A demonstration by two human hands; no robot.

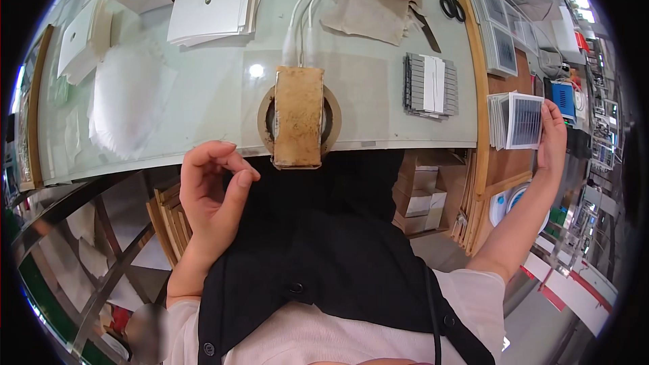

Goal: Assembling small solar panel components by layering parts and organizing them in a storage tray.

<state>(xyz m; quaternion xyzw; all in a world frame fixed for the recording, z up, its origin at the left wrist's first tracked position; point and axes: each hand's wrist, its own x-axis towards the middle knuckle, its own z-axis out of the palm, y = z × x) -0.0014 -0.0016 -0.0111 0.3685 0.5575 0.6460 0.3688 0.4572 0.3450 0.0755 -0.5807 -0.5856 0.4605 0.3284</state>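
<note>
Glass table, wide, cluttered. Brown block on ring at near edge. Panel stack stood upright on right shelf, gripped by right hand, fingers closed round edge. Left hand curled loose, empty. Risk: stack tipped, panels slid off shelf if grip slackened.

From my view, everything sits around the block on its ring: paper sheets lie behind it to the left, a stack of strips to its right, scissors behind those, and small panels farthest right.
</note>
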